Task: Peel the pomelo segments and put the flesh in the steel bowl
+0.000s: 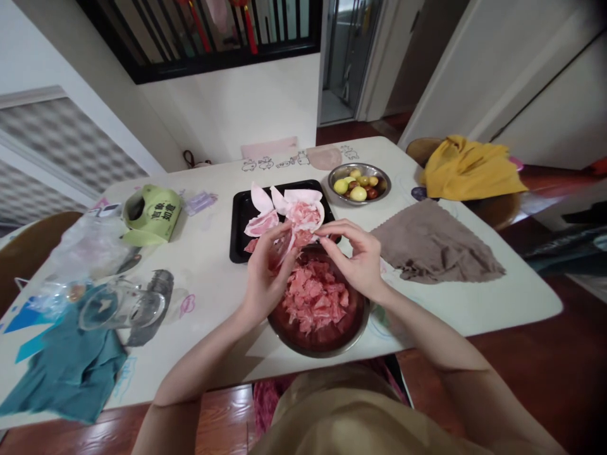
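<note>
Above a metal bowl (351, 341), both of my hands work on a piece of pink pomelo (302, 238). My left hand (265, 272) is closed around the segment and its pale membrane. With thumb and index finger pinched together, my right hand (358, 256) grips the segment's right edge, where a bit of white membrane shows. Loose pink pomelo flesh (315, 296) fills much of the bowl. Just behind it, a black tray (238, 218) carries thick pale pomelo peel (262, 198) and more pink fruit (304, 215).
Behind the tray's right corner stands a steel bowl of small fruits (359, 194). A brown cloth (436, 243) lies to the right. On the left are a green box (154, 213), a clear glass jug (114, 306), plastic bags (88, 243) and a teal cloth (71, 360).
</note>
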Motion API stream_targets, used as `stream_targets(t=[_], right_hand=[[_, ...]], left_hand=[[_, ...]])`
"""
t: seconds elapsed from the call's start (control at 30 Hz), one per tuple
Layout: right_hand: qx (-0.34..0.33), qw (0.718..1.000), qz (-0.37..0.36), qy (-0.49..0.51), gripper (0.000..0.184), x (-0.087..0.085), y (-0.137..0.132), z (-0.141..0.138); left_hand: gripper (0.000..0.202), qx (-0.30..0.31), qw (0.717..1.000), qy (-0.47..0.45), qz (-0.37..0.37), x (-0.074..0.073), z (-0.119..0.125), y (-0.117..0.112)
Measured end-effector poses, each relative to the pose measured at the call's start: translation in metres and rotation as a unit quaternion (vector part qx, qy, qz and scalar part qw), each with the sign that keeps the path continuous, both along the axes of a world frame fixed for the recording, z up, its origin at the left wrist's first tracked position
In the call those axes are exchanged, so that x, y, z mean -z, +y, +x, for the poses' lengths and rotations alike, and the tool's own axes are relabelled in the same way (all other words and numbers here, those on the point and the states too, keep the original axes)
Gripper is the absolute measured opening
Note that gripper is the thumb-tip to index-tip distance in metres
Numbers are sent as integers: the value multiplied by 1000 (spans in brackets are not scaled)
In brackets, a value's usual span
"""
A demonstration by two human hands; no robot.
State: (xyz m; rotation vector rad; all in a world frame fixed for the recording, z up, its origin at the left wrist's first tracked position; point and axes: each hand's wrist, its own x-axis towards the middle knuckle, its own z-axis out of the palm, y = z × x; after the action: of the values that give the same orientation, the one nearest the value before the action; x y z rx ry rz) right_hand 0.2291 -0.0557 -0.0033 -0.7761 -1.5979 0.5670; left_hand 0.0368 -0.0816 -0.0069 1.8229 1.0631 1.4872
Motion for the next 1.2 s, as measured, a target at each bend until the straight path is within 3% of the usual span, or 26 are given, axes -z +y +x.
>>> stream_targets(t=[0.07,0.17,0.3,0.4,0.53,0.6,0.7,0.77,0.83,0.93,1.03,1.2], right_hand=[[3,1000,6,-14,15,4,12,-2],[27,991,36,-124,18,12,43,-4],[89,939,20,-332,16,19,83,-8],[88,913,7,-399,19,21,95,-10],[58,898,-13,-435,4,23,95,-7],[38,914,-31,-404,5,24,94,-2],[34,962,-71,-261,13,23,92,7],[-10,980,-121,-158,24,21,87,13],[-103,972,-209,-43,27,19,79,17],[-189,930,-305,80,24,16,63,21],[-214,923,-302,109,24,16,49,21],[-190,955,-220,65,27,18,33,19]], left_hand=[[41,-11,1000,-9,0,-1,-4,5],[39,-26,999,-15,11,-1,-11,14],[39,-38,999,-24,17,0,-16,21],[39,-40,999,-26,19,1,-17,21],[38,-33,999,-28,15,2,-17,20],[38,-28,999,-28,16,2,-17,20],[39,-18,999,-30,8,4,-17,20],[39,-13,999,-31,-4,6,-15,21],[38,-10,999,-32,-13,8,-13,22],[37,-3,999,-31,-18,10,-9,22],[37,-3,1000,-20,-20,12,-6,21],[37,-3,1000,-10,-27,14,-5,17]])
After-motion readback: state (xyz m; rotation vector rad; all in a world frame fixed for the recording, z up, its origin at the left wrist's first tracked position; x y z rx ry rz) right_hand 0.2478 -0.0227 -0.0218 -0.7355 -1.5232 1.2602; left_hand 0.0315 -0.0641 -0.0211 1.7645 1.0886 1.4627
